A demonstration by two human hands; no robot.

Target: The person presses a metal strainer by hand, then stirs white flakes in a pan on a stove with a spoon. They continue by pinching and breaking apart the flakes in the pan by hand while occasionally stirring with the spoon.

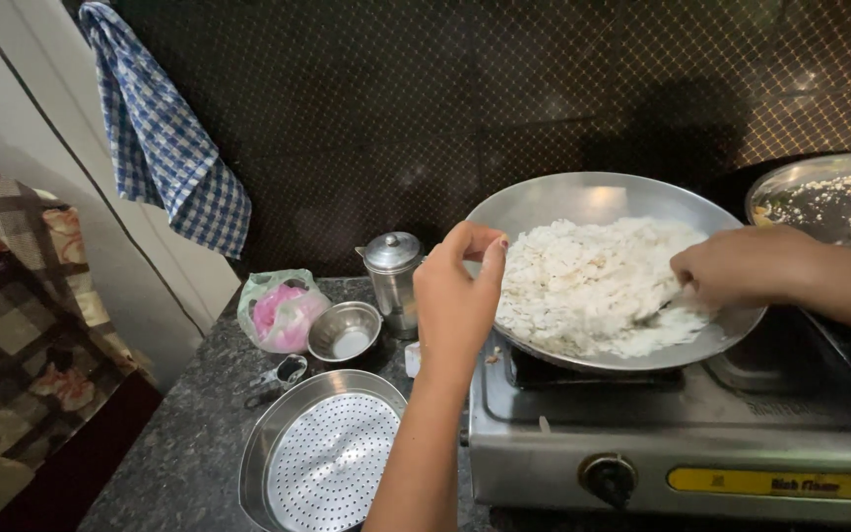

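Your left hand [457,296] sat at center frame, fingers curled together and pinched on the near-left rim of the wide steel pan [544,202], forearm coming up from the bottom edge. Your right hand [746,264] came in from the right edge, fingers bunched down into the heap of white flattened rice [583,281]; fingertips were buried in the flakes, so you can't tell from this view whether they clamped anything. The pan was right of center, resting on the left burner of a steel gas stove [682,433], whose black knob [608,478] and yellow front strip [785,484] showed along the lower right. The rice filled most of the pan, piled toward the near side, with bare metal at the far rim. A second steel plate [810,177] with bits of food on it was at the upper right edge, partly cut off. On the dark granite counter [179,453], left of the stove: a small lidded steel canister [393,276] just beside the pan, a small steel bowl [344,330] next to that, and a clear plastic bag with pink contents [278,310] further left. A perforated steel strainer plate [322,458] lay at lower center-left, near your forearm. A blue-checked cloth [164,148] hung at upper left against the dark tiled wall [425,99].
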